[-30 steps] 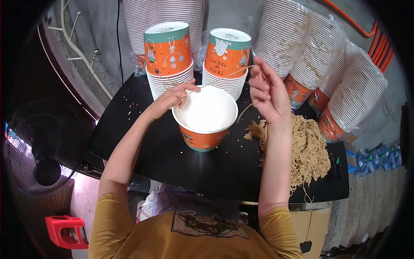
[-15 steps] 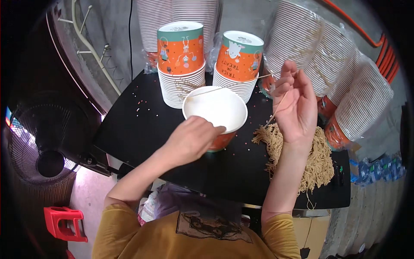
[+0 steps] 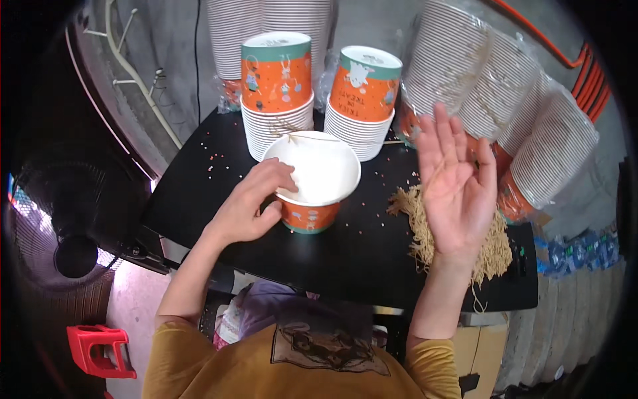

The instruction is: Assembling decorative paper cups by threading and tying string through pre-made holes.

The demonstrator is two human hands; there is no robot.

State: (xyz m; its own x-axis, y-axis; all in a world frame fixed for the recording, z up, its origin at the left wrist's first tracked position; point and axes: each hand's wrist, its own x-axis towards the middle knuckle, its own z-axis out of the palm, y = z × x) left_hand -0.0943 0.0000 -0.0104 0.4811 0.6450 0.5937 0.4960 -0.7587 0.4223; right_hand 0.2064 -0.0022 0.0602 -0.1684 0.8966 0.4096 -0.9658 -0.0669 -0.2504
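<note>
A round white-lined paper bucket (image 3: 311, 216), orange with a green base band, stands open-end up near the middle of the black table. My left hand (image 3: 249, 203) grips its left rim, fingers over the inside and thumb against the outer wall. Across the bucket's far rim lies a thin tan string (image 3: 312, 137). My right hand (image 3: 455, 189) is raised to the right of the bucket, palm up with fingers stretched out; I see nothing held in it. Beneath and beside that wrist is a heap of tan strings (image 3: 495, 246), partly hidden by the forearm.
Two upside-down stacks of buckets, a left stack (image 3: 276, 80) and a right stack (image 3: 362, 86), stand behind the bucket. Plastic-wrapped bucket stacks (image 3: 555, 153) lean at the right. A fan (image 3: 66, 226) and red stool (image 3: 100, 349) are at the left.
My left hand has shifted to the bucket's left rim, and the bucket has moved slightly left. My right hand has opened from a pinch on a string and let it go.
</note>
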